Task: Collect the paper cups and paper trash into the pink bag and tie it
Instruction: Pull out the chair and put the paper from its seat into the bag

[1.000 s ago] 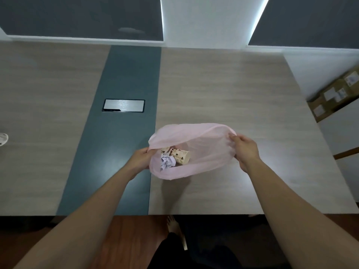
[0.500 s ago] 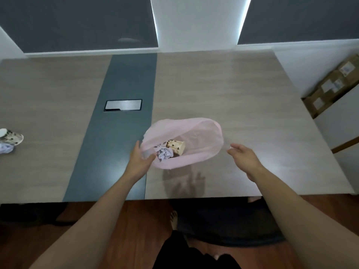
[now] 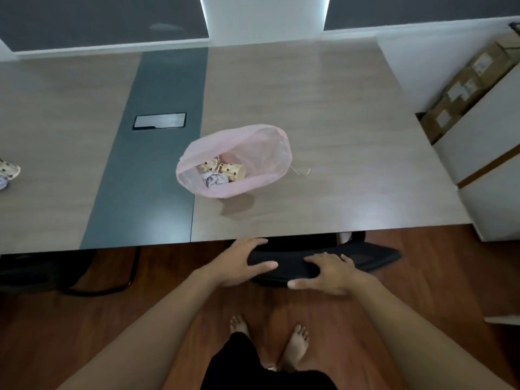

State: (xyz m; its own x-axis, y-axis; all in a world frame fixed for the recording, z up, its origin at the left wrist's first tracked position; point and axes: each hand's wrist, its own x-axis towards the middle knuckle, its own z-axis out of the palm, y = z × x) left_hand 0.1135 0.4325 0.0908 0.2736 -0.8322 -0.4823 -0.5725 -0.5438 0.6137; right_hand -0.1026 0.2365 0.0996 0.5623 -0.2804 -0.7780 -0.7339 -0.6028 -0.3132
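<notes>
Pink bag point(image 3: 267, 153) sits on table point(image 3: 337, 108), mouth open, untied, unheld. Spotted paper cups point(image 3: 233, 170) and crumpled paper point(image 3: 215, 178) lie inside. Far left of bag, at frame edge: stray cup point(image 3: 8, 168) with paper scrap point(image 3: 2, 183). Near side of bag, below table edge: left hand point(image 3: 242, 263) and right hand point(image 3: 329, 274) each grip black chair back point(image 3: 365, 256), fingers over top, thumbs in front. Likely step: move chair clear to reach stray cup. Slide it smoothly and avoid knocking table, lest bag tip.

Thin translucent plastic pink bag point(image 3: 253, 153) on a matt wood-grain table point(image 3: 323, 114); glossy wooden floor point(image 3: 436, 277).
</notes>
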